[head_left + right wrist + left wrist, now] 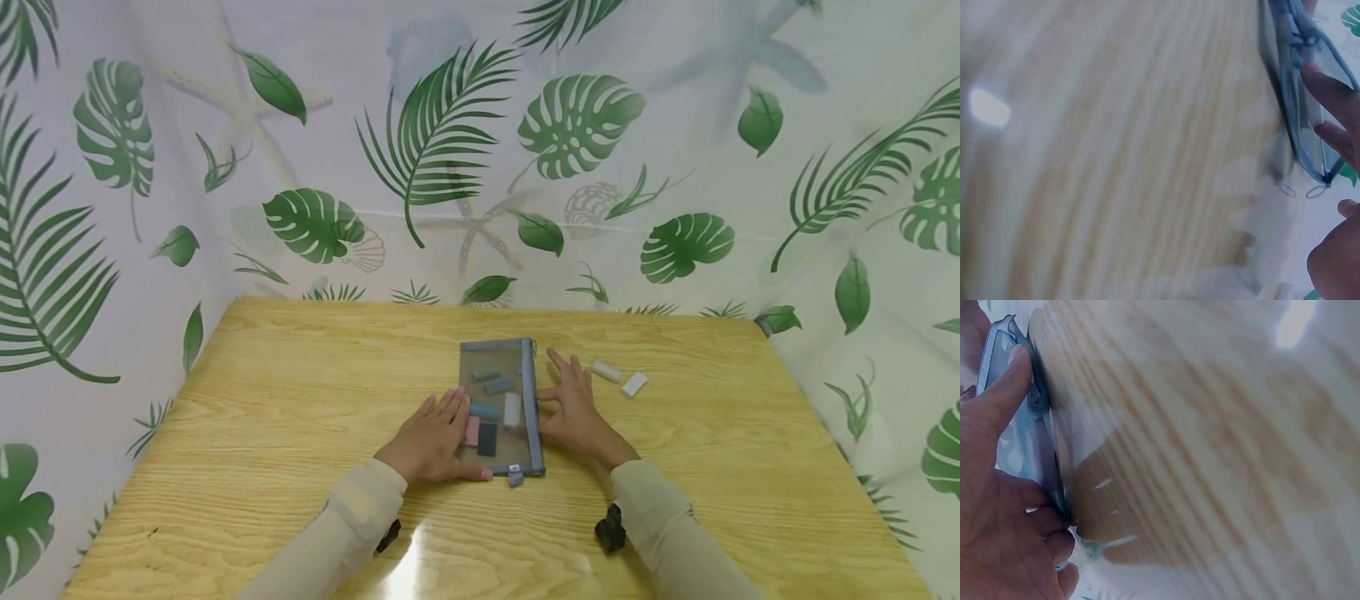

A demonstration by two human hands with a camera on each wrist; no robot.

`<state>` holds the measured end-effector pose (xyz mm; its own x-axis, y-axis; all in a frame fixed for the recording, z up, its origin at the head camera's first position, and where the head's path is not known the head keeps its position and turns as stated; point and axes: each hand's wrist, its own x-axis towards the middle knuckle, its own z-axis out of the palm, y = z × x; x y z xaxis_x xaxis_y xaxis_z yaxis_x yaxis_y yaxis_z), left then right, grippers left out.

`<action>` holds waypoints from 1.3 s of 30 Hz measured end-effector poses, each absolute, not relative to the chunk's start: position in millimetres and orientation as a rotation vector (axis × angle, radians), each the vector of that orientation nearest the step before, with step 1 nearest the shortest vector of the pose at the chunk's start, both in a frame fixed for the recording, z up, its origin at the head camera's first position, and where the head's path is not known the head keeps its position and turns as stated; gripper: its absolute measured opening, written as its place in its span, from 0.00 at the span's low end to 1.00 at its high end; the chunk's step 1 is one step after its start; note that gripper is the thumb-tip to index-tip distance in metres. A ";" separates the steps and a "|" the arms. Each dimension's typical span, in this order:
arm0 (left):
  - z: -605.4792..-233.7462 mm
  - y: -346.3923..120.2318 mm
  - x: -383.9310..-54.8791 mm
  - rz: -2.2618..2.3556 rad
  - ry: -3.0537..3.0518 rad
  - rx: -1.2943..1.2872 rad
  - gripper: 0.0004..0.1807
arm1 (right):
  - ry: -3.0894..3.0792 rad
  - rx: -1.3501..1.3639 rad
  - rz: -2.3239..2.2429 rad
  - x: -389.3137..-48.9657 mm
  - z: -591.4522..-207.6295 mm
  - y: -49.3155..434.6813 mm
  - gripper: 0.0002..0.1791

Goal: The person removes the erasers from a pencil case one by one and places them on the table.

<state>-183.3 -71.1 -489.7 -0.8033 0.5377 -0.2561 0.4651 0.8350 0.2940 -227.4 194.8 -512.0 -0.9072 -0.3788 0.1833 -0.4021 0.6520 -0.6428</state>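
A grey-blue mesh zip pouch lies flat on the table. Through the mesh show a white eraser, a pink block, a dark block and several blue-green pieces. My left hand presses on the pouch's left side, its fingers straight and its thumb at the lower edge near the tab. At the zip edge on the right is my right hand, with fingers spread. In the right wrist view two of its fingertips touch the white eraser at the pouch's opening.
Two small white blocks lie to the right of my right hand, one longer and one shorter. The wood-grain table meets a leaf-printed cloth along its back and sides.
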 end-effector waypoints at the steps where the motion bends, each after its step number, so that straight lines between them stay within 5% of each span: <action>1: -489.5 -71.2 -183.2 0.314 2.685 0.756 0.64 | -2.832 0.663 1.118 -227.9 -510.5 196.2 0.25; 39: -490.4 -70.1 -183.0 0.329 2.681 0.742 0.64 | -2.842 0.345 0.967 -226.2 -495.0 277.8 0.31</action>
